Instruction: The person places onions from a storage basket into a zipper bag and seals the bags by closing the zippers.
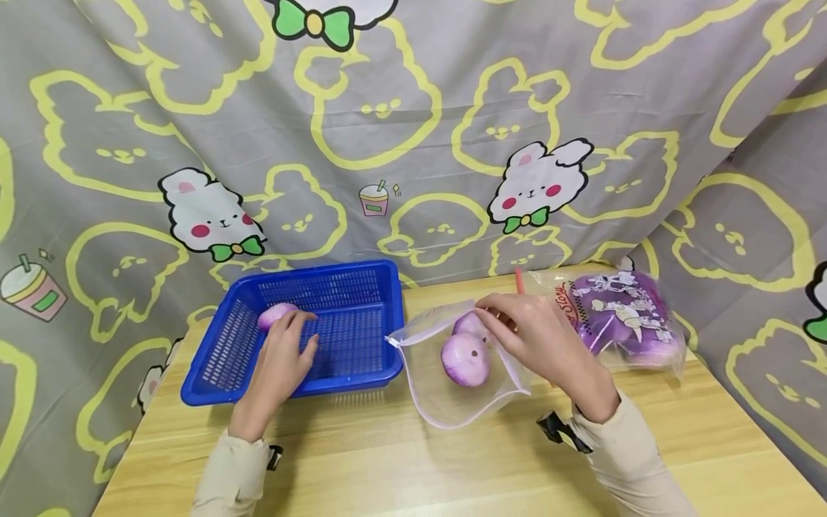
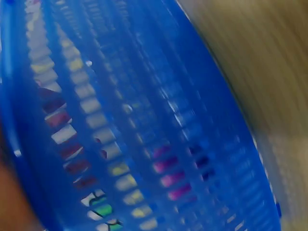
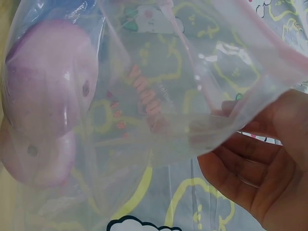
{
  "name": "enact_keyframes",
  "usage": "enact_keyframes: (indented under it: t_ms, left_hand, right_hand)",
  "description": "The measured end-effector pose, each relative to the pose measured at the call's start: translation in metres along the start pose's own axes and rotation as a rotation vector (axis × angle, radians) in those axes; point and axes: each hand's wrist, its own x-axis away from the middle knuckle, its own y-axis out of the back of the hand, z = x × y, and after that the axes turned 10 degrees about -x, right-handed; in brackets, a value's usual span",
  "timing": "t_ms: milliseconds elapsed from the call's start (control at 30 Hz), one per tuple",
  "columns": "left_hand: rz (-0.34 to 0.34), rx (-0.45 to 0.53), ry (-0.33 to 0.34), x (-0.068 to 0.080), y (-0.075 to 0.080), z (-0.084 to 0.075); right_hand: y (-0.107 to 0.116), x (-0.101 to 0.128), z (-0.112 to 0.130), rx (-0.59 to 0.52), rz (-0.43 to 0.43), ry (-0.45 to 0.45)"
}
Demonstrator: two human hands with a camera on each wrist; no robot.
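My left hand (image 1: pixel 284 359) reaches into a blue plastic basket (image 1: pixel 359 375), its fingers at a purple-and-white onion (image 1: pixel 276 314) and the thumb spread away from it. Through the basket's slots, the left wrist view shows a bit of purple. My right hand (image 1: pixel 539 334) pinches the edge of a clear zip bag (image 1: pixel 429 395) between thumb and fingers, keeping its mouth spread. Inside that bag are two more onions, the front onion (image 1: pixel 466 359) overlapping the one behind; a dark spot shows on each. The right wrist view shows the lifted plastic (image 3: pixel 192 130) at my fingertips.
On the right of the table lies another clear printed bag (image 1: pixel 620 316) with purple things inside and a red strip along one edge. A grey cartoon-print curtain (image 1: pixel 413 129) hangs behind the wooden table (image 1: pixel 413 467). A white slider (image 1: pixel 392 342) sits at the zip bag's corner, beside the basket.
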Motion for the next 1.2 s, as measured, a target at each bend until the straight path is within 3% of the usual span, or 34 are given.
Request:
enact_keyframes:
  t_ms: [133,500,767,867,1067,1200]
  left_hand:
    - [0.044,-0.043,0.012,-0.008,-0.003,0.018]
    - [0.338,-0.143,0.178,-0.021,-0.011,0.051]
    - [0.471,-0.136,0.214,-0.019,-0.014,0.059]
    - [0.463,-0.166,0.200,-0.019,-0.013,0.059]
    - [0.373,-0.254,0.191,-0.017,-0.012,0.058]
    - [0.399,-0.257,0.229,-0.016,-0.011,0.060]
  right_hand:
    - [0.001,0.000,0.000,0.000,0.005,0.001]
    - [0.005,-0.002,0.000,0.005,0.022,-0.004]
    - [0.004,0.001,0.000,-0.024,0.026,-0.025]
    - [0.003,0.002,0.000,-0.019,0.027,-0.025]
    - [0.004,0.001,0.001,-0.004,0.030,-0.007]
    - [0.005,0.001,0.001,0.006,0.034,0.010]
